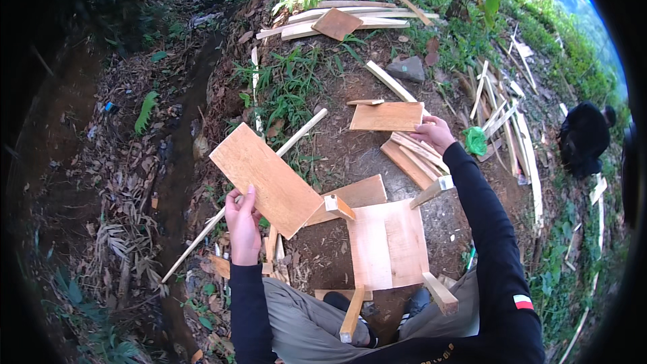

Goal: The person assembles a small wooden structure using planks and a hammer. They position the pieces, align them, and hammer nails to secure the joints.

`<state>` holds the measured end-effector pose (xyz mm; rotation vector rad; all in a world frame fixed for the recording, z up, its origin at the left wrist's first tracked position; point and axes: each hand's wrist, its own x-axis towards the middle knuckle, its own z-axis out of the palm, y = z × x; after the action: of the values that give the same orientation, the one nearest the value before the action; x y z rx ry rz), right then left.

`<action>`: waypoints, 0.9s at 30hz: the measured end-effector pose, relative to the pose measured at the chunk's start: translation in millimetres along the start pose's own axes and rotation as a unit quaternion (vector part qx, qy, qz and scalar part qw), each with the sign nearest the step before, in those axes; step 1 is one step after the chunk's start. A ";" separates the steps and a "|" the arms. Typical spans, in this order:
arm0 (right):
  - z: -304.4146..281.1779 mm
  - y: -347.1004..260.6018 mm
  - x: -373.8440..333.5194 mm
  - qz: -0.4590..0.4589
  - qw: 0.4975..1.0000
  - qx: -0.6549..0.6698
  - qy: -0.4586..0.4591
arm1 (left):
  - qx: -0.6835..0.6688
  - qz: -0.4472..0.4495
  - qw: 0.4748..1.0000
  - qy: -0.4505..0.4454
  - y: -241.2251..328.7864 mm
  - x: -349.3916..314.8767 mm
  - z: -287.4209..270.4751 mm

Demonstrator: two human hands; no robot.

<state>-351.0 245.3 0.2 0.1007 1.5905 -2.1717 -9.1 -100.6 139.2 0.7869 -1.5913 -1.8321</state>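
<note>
My left hand (243, 224) is closed on the lower edge of a wide wooden board (266, 178), thumb on its face, tilted up at the left. My right hand (435, 133) grips the right end of a shorter wooden board (385, 117), farther off, with a small wood piece (365, 102) along its top edge. Between my arms, near my knees, lies an upturned wooden stool (389, 244) with its legs pointing up. Another board (356, 197) lies on the ground behind the stool, partly covered by the left board.
Wood strips (419, 154) lie under my right hand. A long pole (301, 132) passes behind the left board. Stacked planks (357, 19) lie at the back, near a grey stone (406, 69). At right are loose strips (522, 141), a green plastic bag (475, 140) and a black bundle (585, 138).
</note>
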 end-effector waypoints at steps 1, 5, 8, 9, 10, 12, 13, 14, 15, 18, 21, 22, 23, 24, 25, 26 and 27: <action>-10.3 -15.3 -21.6 -0.032 0.999 0.003 -0.015 | -0.005 0.011 1.000 -0.002 7.6 -5.6 -4.4; -35.3 -87.9 -136.1 -0.156 0.985 0.048 -0.054 | -0.123 0.067 0.990 0.028 19.5 -20.4 -12.1; -27.5 -119.7 -219.1 -0.200 0.962 0.099 -0.160 | -0.191 0.052 0.980 -0.019 25.5 -31.5 -20.6; -39.1 -126.0 -225.2 -0.168 0.962 0.135 -0.170 | -0.221 0.015 0.974 -0.050 18.0 -25.5 -26.8; -59.2 -138.8 -233.1 -0.137 0.961 0.166 -0.171 | -0.223 -0.013 0.971 -0.080 23.2 -27.6 -23.2; -89.5 -150.7 -242.4 -0.121 0.963 0.185 -0.154 | -0.214 -0.081 0.963 -0.140 31.3 -40.9 -12.2; -66.3 -149.7 -258.7 -0.148 0.975 0.150 -0.073 | -0.229 -0.095 0.950 -0.189 44.5 -47.9 -11.7; -42.8 -146.5 -278.3 -0.174 0.978 0.113 0.009 | -0.247 -0.114 0.939 -0.211 44.3 -53.3 -15.8; -4.1 -145.8 -300.9 -0.197 0.968 0.142 0.067 | -0.264 -0.127 0.927 -0.234 45.5 -57.1 -20.2; -7.3 -138.5 -352.5 -0.243 0.966 0.089 0.008 | -0.236 -0.124 0.918 -0.293 61.0 -84.8 -7.4; 14.2 -113.9 -392.3 -0.218 0.964 0.142 0.049 | -0.170 -0.135 0.919 -0.330 72.3 -117.4 16.0; 22.4 -102.7 -403.9 -0.215 0.966 0.136 0.053 | -0.162 -0.148 0.908 -0.356 72.0 -123.9 23.2; 28.8 -90.6 -413.0 -0.214 0.969 0.110 0.052 | -0.153 -0.157 0.904 -0.367 72.5 -129.9 29.4; 34.8 -80.1 -419.0 -0.214 0.972 0.084 0.048 | -0.144 -0.163 0.900 -0.377 72.6 -133.4 34.5; 40.9 -73.5 -427.6 -0.202 0.975 0.067 0.058 | -0.145 -0.161 0.899 -0.382 69.9 -135.4 37.4; 45.1 -69.8 -432.8 -0.189 0.977 0.078 0.056 | -0.146 -0.159 0.897 -0.387 65.7 -136.5 39.8; 52.5 -66.4 -437.1 -0.191 0.978 0.063 0.055 | -0.144 -0.152 0.897 -0.389 64.1 -135.6 41.1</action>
<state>26.2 347.1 213.6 -0.0538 1.6403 -2.6013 52.0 20.4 215.4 0.1487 -1.6197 -2.7648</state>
